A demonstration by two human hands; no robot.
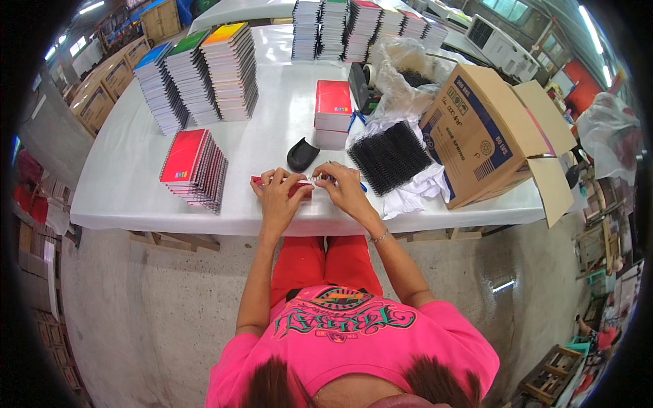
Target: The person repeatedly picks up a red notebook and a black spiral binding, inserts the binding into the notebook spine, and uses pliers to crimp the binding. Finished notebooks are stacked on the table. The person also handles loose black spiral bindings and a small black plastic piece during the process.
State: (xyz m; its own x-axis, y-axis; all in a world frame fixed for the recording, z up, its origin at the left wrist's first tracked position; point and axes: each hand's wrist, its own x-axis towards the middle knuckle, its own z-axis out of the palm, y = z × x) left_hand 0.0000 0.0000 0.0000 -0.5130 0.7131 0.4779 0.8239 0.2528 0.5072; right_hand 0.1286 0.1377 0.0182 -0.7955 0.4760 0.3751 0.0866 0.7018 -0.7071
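A red-covered notebook [303, 193] lies at the table's front edge, mostly hidden beneath my hands. My left hand [277, 197] is closed over it, fingertips and thumb pressing along its edge. My right hand [342, 192] pinches at the notebook's right end; the small thing between its fingertips is too covered to make out. Just beyond my hands sits a curved black plastic piece [303, 155]. To the right, a mass of black spiral binding coils [389, 158] rests on a white cloth [423, 188]. Behind stands a pile of red-covered books [333, 105] without visible coils.
At the left is a stack of coil-bound red notebooks [194, 166], with taller blue, green and yellow-topped stacks [228, 71] behind it. More stacks [331, 30] line the far edge. An open cardboard box [476, 136] and a plastic bag [401, 75] occupy the right side.
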